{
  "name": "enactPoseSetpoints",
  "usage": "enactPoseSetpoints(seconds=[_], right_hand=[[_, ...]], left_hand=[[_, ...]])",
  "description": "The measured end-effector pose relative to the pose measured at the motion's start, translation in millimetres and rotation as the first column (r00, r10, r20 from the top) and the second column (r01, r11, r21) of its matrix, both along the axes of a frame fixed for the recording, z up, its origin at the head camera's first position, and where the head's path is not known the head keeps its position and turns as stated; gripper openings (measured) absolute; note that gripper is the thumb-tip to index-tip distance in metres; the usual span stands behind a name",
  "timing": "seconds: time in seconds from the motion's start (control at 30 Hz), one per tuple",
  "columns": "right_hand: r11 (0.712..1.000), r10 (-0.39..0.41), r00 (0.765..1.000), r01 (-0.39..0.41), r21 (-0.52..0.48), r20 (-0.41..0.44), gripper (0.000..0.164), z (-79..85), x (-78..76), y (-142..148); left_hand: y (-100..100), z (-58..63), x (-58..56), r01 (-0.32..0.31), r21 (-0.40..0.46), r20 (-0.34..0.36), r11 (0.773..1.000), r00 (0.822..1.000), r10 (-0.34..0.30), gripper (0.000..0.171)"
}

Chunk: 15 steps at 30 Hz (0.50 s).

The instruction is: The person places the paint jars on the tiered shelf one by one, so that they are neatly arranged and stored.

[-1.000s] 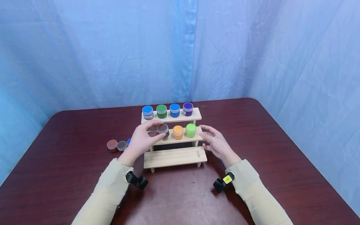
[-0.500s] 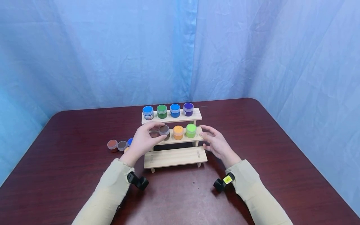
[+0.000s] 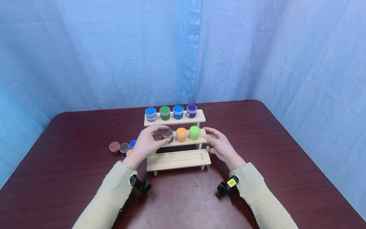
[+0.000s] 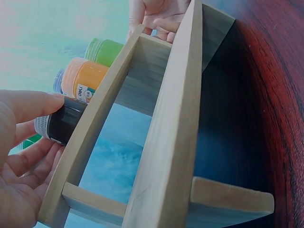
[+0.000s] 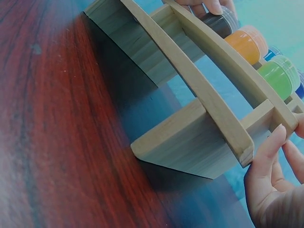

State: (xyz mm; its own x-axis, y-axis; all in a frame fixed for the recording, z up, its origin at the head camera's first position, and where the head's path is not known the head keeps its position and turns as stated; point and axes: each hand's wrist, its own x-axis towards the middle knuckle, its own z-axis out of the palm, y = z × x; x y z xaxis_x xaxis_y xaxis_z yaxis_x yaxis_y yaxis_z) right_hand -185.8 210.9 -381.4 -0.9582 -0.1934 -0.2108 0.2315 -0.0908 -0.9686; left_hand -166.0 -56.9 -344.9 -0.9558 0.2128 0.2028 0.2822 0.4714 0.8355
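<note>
My left hand (image 3: 145, 143) pinches a dark brown paint jar (image 3: 168, 134) between thumb and fingers, at the left part of the middle step of a wooden three-step display stand (image 3: 178, 160). In the left wrist view the base of this dark jar (image 4: 67, 119) is right at the step's surface. An orange paint jar (image 3: 181, 135) and a light green paint jar (image 3: 194, 133) stand to its right on the same step. My right hand (image 3: 221, 147) holds the right end of that step, thumb in front; in the right wrist view the thumb (image 5: 270, 147) presses the wood.
Along the top step stand several paint jars: light blue (image 3: 150, 114), green (image 3: 165, 113), blue (image 3: 178, 112) and purple (image 3: 191, 111). Left of the stand, red-brown (image 3: 114, 148), dark brown (image 3: 124, 148), blue (image 3: 132, 144) and orange (image 3: 129, 152) jars sit on the table, partly behind my left hand.
My left hand has slid the dark brown jar slightly to the right, closer to the orange one. The right hand has stayed in place.
</note>
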Motion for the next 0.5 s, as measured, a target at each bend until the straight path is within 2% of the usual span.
enactPoseSetpoints(seconds=[0.5], right_hand=[[1.0, 0.008, 1.0, -0.008, -0.008, 0.0, 0.051, -0.3, -1.3, -0.3]], left_hand=[[-2.0, 0.1, -0.7, 0.02, -0.025, 0.02, 0.999, 1.0, -0.019, 0.042]])
